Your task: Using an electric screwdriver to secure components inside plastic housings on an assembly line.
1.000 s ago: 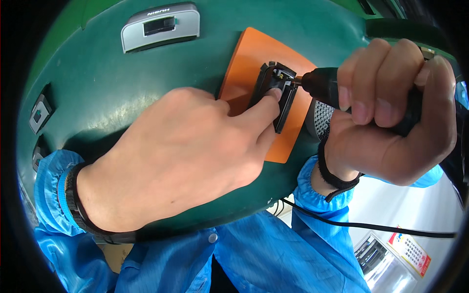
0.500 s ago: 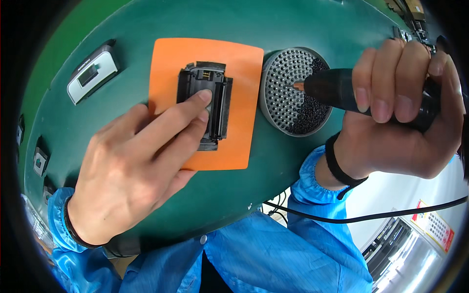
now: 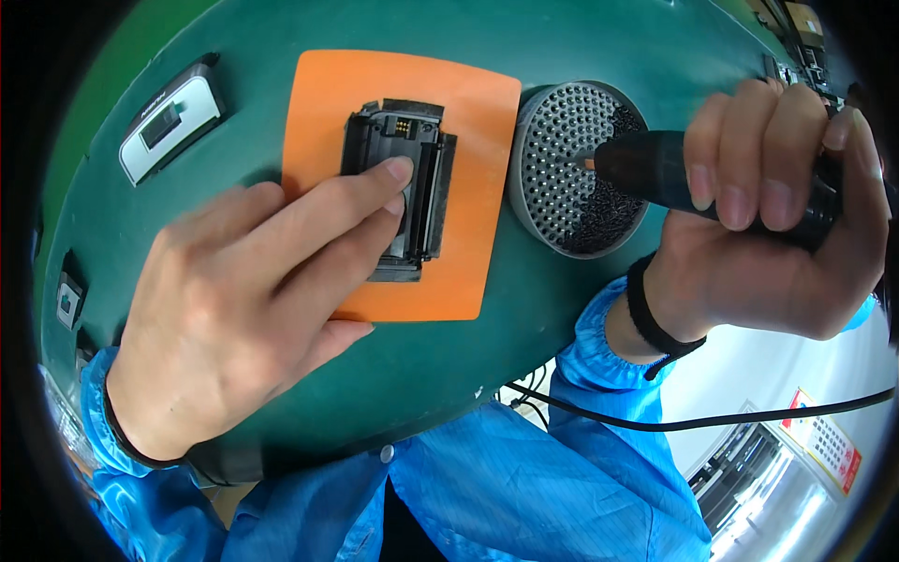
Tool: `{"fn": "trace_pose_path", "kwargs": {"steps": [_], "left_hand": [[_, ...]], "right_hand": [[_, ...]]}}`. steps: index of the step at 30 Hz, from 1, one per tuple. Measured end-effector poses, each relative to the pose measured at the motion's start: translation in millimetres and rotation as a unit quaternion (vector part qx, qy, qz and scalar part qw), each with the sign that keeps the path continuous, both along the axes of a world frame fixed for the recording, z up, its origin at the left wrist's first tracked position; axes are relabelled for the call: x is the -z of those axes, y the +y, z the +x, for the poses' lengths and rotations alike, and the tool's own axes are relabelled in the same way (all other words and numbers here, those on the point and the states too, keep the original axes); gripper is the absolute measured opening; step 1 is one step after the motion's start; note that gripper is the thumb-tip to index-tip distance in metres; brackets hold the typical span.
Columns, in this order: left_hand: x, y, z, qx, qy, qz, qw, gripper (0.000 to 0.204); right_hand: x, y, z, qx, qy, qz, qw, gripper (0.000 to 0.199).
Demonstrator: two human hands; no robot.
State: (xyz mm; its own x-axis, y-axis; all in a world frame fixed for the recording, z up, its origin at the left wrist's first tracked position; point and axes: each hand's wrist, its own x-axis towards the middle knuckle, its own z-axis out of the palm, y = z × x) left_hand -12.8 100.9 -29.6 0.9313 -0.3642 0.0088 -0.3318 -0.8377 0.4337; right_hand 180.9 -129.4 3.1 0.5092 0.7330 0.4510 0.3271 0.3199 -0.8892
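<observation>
On an orange mat (image 3: 468,187) lies a black plastic housing (image 3: 426,201) with small gold contacts near its far end. My left hand (image 3: 220,290) holds it down: two fingertips press inside it while the thumb rests by the mat's near edge. Closed around a black electric screwdriver (image 3: 646,173) is my right hand (image 3: 763,215). The screwdriver lies nearly level, its copper-coloured tip over a round grey screw tray (image 3: 552,140) with a plate full of holes. Small black screws (image 3: 604,211) are heaped in the tray's right part.
A silver-and-black device part (image 3: 173,129) sits on the green table (image 3: 449,351) at the far left. Smaller similar parts (image 3: 68,300) stand along the left edge. A black cable (image 3: 693,423) runs below the right forearm.
The view has shifted slightly. The black housing has turned a little on the mat under my left fingers. The screwdriver tip remains over the screw tray.
</observation>
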Motion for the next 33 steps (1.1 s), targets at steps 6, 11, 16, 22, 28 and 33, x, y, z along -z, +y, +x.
{"fn": "trace_pose_path", "kwargs": {"steps": [6, 11, 16, 22, 28, 33], "left_hand": [[5.1, 0.8, 1.7, 0.004, 0.020, -0.031, 0.999, 0.067], [-0.6, -1.8, -2.4, -0.008, 0.059, -0.052, 0.997, 0.065], [11.6, 1.6, -5.7, 0.014, 0.020, -0.071, 0.997, 0.067], [17.5, 5.8, -13.0, 0.021, 0.010, 0.003, 1.000, 0.065], [22.1, 1.9, -12.2, -0.008, -0.084, -0.080, 0.993, 0.062], [17.6, 6.6, -15.9, -0.008, -0.040, -0.021, 0.999, 0.062]], "right_hand": [[12.5, 4.5, -10.7, 0.010, -0.024, 0.017, 1.000, 0.026], [8.9, -0.8, -23.0, 0.067, 0.016, 0.097, 0.993, 0.027], [-34.2, -17.5, -45.4, 0.059, 0.089, 0.085, 0.991, 0.022], [-26.1, 13.9, -63.6, -0.093, 0.084, -0.046, 0.991, 0.020], [-12.0, 33.8, -68.3, -0.127, 0.110, -0.013, 0.986, 0.019], [-13.5, 43.9, -67.1, -0.146, 0.122, -0.005, 0.982, 0.018]]}}
